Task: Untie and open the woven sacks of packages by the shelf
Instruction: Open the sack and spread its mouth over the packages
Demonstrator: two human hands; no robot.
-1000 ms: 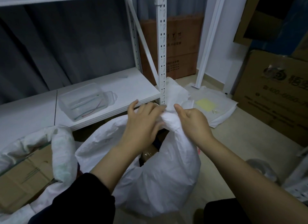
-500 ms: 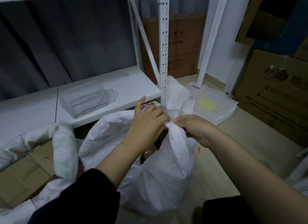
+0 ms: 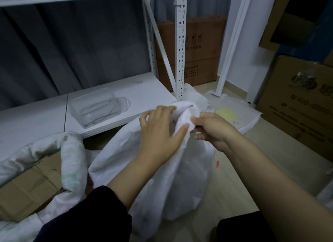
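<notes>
On the floor by the white shelf [image 3: 126,97], the white woven sack [image 3: 171,169] is gathered at its neck; the bunched top is gripped by the left hand [image 3: 160,132] and pinched by the right hand [image 3: 214,128]. Contents are hidden. A second sack [image 3: 72,160] with a cardboard box [image 3: 27,184] is cut off at left.

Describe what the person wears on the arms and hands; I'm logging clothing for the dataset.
The left hand and right hand are bare: no gloves, rings or watch show. The left arm has a dark sleeve pushed up the forearm; the right forearm is bare, with dark cloth below it at the frame's bottom edge.
</notes>
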